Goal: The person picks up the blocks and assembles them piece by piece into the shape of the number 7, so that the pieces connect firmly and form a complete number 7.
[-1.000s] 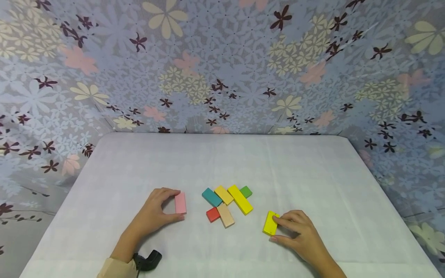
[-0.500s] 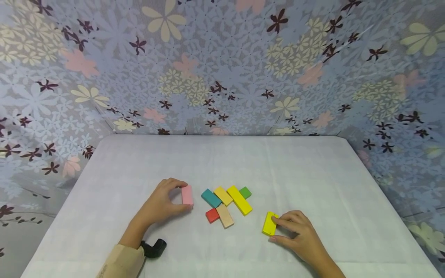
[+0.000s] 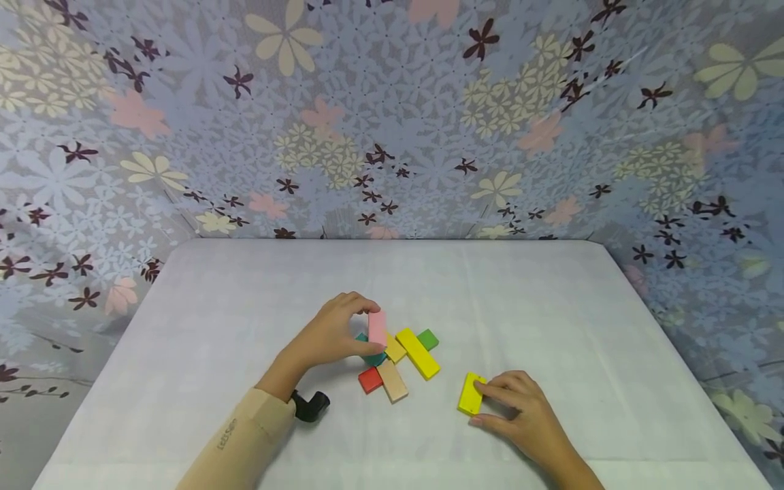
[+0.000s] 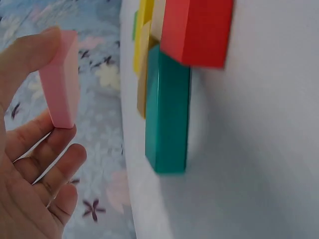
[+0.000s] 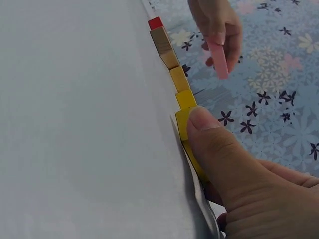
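Note:
My left hand (image 3: 333, 333) pinches a pink rectangular block (image 3: 377, 329) between thumb and fingers. The left wrist view has this pink block (image 4: 62, 82) raised off the table, near the teal block (image 4: 168, 114). From the head it overlaps the teal block and the orange-yellow block (image 3: 395, 349). My right hand (image 3: 520, 408) pinches a bright yellow block (image 3: 471, 394) that lies on the table, right of the cluster. In the right wrist view the thumb (image 5: 204, 119) covers part of that yellow block.
A long yellow block (image 3: 418, 353), a green block (image 3: 428, 339), a red block (image 3: 370, 380) and a tan wooden block (image 3: 393, 381) lie in the cluster on the white table (image 3: 245, 286). Flower-patterned cloth (image 3: 392, 116) rises behind the table. A black device (image 3: 311, 406) sits at the left wrist.
My left hand has carried the pink block to the right and lifted it from the left side to over the cluster. The right hand keeps its hold on the yellow block.

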### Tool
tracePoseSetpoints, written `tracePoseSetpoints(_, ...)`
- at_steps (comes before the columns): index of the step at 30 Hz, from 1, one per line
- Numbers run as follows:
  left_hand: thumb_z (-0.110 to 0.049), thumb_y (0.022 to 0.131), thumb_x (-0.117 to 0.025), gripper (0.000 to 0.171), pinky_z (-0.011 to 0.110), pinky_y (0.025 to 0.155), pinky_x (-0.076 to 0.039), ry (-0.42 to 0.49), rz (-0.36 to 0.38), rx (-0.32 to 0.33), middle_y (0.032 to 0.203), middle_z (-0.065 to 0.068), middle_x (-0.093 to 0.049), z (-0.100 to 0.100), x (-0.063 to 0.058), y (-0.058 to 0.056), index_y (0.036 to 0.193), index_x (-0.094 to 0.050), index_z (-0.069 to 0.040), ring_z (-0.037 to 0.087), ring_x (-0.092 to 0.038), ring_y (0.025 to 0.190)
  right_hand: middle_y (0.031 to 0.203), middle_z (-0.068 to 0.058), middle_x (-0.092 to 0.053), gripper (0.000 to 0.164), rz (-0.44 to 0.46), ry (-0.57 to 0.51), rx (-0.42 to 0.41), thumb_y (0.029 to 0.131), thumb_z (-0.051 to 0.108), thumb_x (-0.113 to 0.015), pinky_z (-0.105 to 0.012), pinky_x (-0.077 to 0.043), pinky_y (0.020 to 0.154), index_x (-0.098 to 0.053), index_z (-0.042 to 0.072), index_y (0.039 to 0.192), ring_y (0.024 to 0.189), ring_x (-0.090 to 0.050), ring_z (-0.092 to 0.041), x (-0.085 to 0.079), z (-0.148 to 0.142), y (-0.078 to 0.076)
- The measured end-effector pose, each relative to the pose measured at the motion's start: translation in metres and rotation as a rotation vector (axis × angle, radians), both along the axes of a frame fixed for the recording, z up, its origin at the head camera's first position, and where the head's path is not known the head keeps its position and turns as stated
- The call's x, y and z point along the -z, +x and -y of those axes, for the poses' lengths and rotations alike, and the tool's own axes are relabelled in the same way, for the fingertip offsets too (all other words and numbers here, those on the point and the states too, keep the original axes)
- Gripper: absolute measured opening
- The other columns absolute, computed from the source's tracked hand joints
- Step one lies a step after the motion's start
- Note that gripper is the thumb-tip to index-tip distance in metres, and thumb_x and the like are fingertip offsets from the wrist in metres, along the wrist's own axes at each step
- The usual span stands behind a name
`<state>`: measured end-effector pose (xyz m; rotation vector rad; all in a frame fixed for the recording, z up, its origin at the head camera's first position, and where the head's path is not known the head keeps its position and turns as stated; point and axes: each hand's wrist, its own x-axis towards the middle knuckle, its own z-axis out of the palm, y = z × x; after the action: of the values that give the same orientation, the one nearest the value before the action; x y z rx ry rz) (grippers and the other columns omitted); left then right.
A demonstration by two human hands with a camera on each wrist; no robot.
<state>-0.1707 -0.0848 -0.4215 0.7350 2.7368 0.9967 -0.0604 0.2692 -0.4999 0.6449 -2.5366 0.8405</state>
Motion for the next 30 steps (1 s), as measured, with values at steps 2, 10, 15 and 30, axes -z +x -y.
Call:
tracePoseSetpoints(2,-0.049,0.076,-0.083,0.062,0.048,0.107,-0.040,-0.014,-0.002,0.038,0.124,-0.004,-0.061,-0.009,-0.002,-0.004,0.127,-0.062,-0.020,0.018,-0.052,0.118,0.100,0.017,-0.067,0.053,-0.014,-0.004,-0.007,0.059,0.033,-0.094,-0.013,-0.036,0.089,-0.078,0.022,0.108,0.099,-0.052,-0.005,0.000,0.000,-0.001)
tracePoseSetpoints(10,-0.053,0.078,-0.080,0.063,0.043,0.106,-0.040,-0.070,-0.029,0.150,0.123,-0.005,-0.061,-0.048,-0.007,-0.015,0.128,-0.061,-0.021,0.015,-0.053,0.114,0.100,0.018,-0.066,0.051,-0.009,-0.005,-0.012,0.060,0.033,-0.093,-0.016,-0.036,0.090,-0.078,0.023,0.108,0.098,-0.052,-0.005,-0.002,0.000,-0.002)
tracePoseSetpoints(15,-0.055,0.080,-0.077,0.064,0.040,0.106,-0.041,-0.117,-0.042,0.213,0.127,-0.006,-0.059,-0.082,-0.011,-0.021,0.132,-0.059,-0.022,0.014,-0.052,0.114,0.100,0.017,-0.066,0.050,0.010,-0.018,-0.021,0.061,0.032,-0.093,-0.017,-0.037,0.089,-0.078,0.023,0.108,0.098,-0.052,-0.005,-0.002,-0.001,0.000)
tracePoseSetpoints(30,-0.053,0.078,-0.080,0.065,0.033,0.106,-0.043,-0.208,-0.108,0.297,0.122,-0.007,-0.061,-0.155,-0.003,-0.037,0.130,-0.061,-0.019,0.011,-0.055,0.112,0.099,0.018,-0.066,0.049,-0.001,-0.018,-0.023,0.062,0.032,-0.093,-0.015,-0.036,0.090,-0.078,0.023,0.108,0.098,-0.052,-0.004,-0.001,-0.002,0.000)
